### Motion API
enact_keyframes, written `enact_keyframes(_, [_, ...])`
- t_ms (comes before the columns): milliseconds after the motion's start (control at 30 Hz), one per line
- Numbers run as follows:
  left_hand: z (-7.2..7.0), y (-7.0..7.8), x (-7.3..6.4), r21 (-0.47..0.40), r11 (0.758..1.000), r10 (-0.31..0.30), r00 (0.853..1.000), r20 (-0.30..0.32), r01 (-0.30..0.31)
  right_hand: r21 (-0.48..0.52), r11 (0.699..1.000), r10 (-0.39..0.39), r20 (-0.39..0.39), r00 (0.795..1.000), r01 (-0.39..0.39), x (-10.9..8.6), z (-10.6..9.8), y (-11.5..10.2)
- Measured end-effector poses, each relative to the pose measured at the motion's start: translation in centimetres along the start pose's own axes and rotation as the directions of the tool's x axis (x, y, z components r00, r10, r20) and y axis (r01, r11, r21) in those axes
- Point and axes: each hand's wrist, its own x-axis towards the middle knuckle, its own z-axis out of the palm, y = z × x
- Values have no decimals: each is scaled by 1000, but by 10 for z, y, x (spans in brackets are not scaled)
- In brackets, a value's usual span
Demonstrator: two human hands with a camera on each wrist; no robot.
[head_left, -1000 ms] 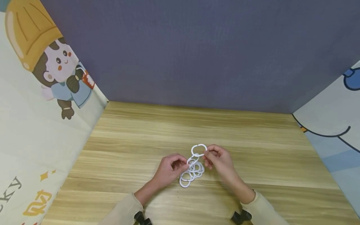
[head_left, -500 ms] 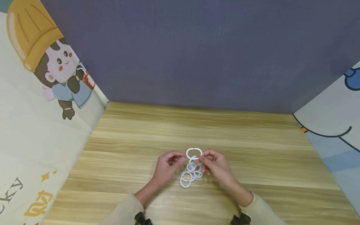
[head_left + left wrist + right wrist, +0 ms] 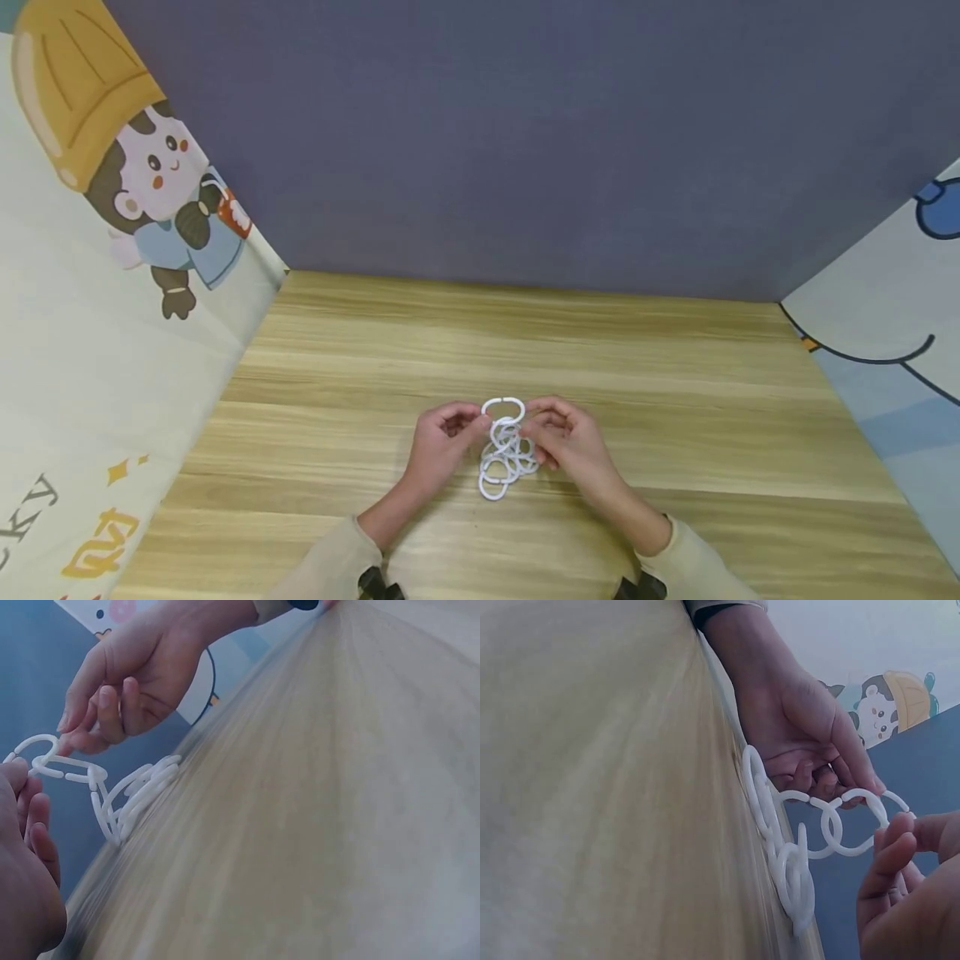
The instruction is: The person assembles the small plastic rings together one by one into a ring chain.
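A chain of white plastic links lies bunched on the wooden table, its far end raised between the two hands. The left hand pinches the left side of the raised end link between thumb and forefinger. On that link's right side are the thumb and forefinger of the right hand, pinching its edge. In the left wrist view, linked pieces run from the fingertips down to the bunch. Small gaps show in some links in the right wrist view. Fingertips hide parts of the end link.
The wooden tabletop spreads around the hands. A dark blue-grey panel stands along its back edge. Printed cartoon panels flank the left side and right side. Dark wrist straps show at both sleeves.
The raised end link has moved left and slightly nearer, carried by the right hand. The left hand, at the second link and then off the chain, now holds the end link's left side.
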Motion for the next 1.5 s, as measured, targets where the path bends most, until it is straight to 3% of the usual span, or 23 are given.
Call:
enact_keyframes(433, [-6, -3, 8, -50, 999, -24, 994, -106, 19, -104, 994, -29, 143, 989, 44, -16, 10, 20])
enact_keyframes(767, [-9, -4, 9, -51, 999, -19, 993, -115, 13, -224, 972, -24, 199, 980, 69, -30, 25, 33])
enact_keyframes(900, [-9, -4, 10, -57, 998, -24, 993, -116, 18, -351, 925, -72, 213, 974, 145, -33, 29, 37])
enact_keyframes(1033, [-9, -4, 10, -63, 998, -32, 993, -118, 25, -479, 841, -166, 215, 962, 252, -34, 30, 39])
enact_keyframes(1133, [-7, -2, 10, -73, 997, -41, 992, -123, 33, -530, 793, -208, 226, 952, 300, -34, 29, 39])
enact_keyframes(1267, [-7, -2, 9, -79, 996, -51, 991, -124, 42, -561, 754, -229, 263, 937, 342, -35, 28, 37])
enact_keyframes(1400, [-8, -2, 9, -71, 996, -59, 990, -132, 50, -564, 737, -238, 299, 924, 372, -36, 26, 35])
enact_keyframes(1500, [-7, -2, 10, -71, 996, -62, 989, -136, 53, -543, 758, -237, 285, 929, 361, -37, 22, 33])
